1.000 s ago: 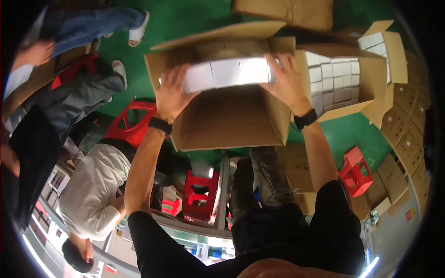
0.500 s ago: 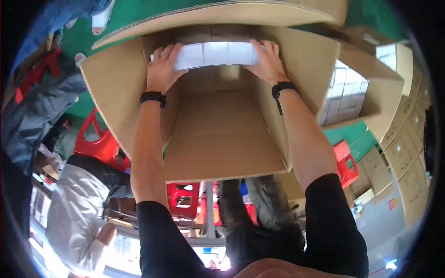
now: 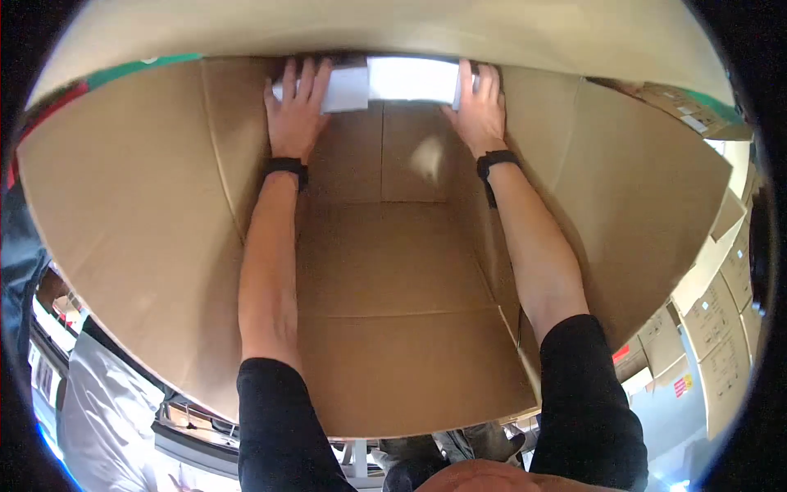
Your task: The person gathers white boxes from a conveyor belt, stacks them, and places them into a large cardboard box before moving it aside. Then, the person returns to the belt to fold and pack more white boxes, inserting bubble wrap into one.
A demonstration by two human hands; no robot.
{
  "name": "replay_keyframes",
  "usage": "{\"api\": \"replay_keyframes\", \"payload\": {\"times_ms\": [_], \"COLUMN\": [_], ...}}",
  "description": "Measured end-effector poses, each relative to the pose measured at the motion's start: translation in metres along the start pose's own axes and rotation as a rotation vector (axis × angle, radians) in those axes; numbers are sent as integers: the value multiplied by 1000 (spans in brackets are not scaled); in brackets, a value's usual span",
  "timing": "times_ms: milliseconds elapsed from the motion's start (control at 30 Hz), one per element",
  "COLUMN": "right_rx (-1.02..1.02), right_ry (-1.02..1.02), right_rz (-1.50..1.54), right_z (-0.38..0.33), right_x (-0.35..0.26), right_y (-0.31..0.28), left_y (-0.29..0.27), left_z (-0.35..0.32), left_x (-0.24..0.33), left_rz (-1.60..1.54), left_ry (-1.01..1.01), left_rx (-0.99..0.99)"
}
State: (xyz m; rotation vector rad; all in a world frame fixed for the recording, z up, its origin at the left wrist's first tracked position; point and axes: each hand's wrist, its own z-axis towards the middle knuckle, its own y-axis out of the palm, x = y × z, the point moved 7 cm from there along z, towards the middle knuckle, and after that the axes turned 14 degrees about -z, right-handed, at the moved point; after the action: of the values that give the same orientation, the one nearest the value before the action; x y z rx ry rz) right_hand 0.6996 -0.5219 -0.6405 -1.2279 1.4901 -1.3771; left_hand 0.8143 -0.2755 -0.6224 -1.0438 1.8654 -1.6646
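Deep inside a large brown cardboard box [image 3: 393, 254], both my hands press on a row of small white boxes. My left hand [image 3: 297, 119] wraps the left end, its fingers over a greyish-white box [image 3: 346, 88] and its thumb beside it. At the right end, my right hand [image 3: 479, 115] grips the brighter white box [image 3: 414, 79] with fingers over the end and thumb below. A step shows between the two parts of the row, the left part sitting slightly lower. The row lies against the carton's far side; its underside is hidden.
Carton flaps spread at the left [image 3: 123, 238] and right [image 3: 648, 197], and another flap [image 3: 393, 29] arches across the top. Stacked cartons [image 3: 721, 353] stand at the far right. A person in a white top [image 3: 111, 402] is at the lower left.
My hands and the white row have gone deeper into the carton, which now fills more of the view. The row was fairly even before; now its left and right parts are offset.
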Motion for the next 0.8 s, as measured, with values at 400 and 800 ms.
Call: {"api": "replay_keyframes", "payload": {"times_ms": [400, 800], "right_rx": [-186, -559], "right_ry": [-195, -399], "right_rz": [-199, 96], "right_z": [-42, -264], "right_x": [2, -11], "right_y": [-82, -296], "left_y": [-117, -351], "left_z": [-76, -581], "left_x": [76, 262], "left_rz": [-451, -790], "left_ry": [-403, -1117], "left_rx": [-471, 360]}}
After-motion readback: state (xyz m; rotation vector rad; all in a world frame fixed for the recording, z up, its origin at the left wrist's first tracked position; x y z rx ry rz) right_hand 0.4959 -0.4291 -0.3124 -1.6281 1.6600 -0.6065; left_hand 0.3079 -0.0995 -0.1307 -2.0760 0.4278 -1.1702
